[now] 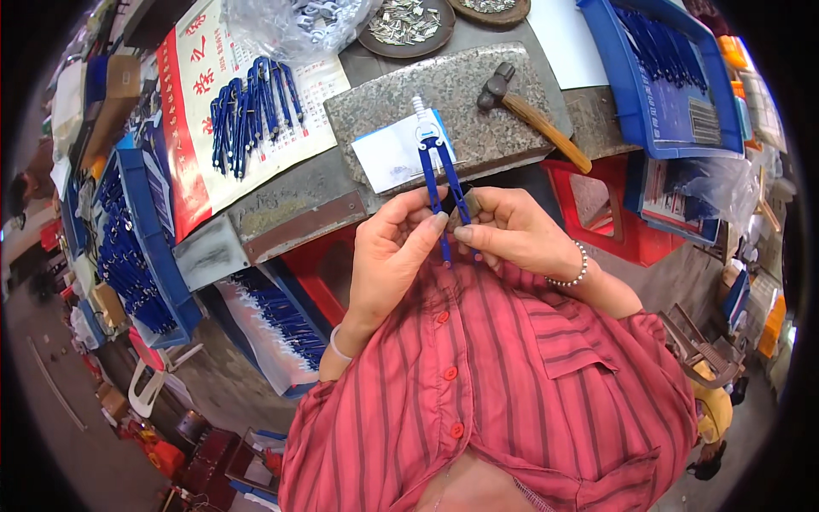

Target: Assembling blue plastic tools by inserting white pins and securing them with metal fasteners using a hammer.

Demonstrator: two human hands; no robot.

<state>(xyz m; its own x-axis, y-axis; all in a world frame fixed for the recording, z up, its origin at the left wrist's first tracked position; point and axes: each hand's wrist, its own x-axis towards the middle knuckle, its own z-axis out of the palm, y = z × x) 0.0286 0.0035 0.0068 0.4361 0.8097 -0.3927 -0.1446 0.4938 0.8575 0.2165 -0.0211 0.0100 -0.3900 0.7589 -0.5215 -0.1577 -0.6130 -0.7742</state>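
Both hands were raised just past the near edge of the granite slab (375,107), thumbs and fingers bent inward. The left hand (388,243) pinched one leg of a blue compass (432,166), the right hand (516,230) the other; its white hinge pointed over the slab. One hammer (537,119) lay on the slab, and two dishes (409,53) of metal pieces stood beyond it. Left of it, red characters marked a sheet (189,179) beneath blue compasses (247,115), too overlapped to count.

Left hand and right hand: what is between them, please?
A blue drawing compass, held by the left hand and right hand; the head view shows it.
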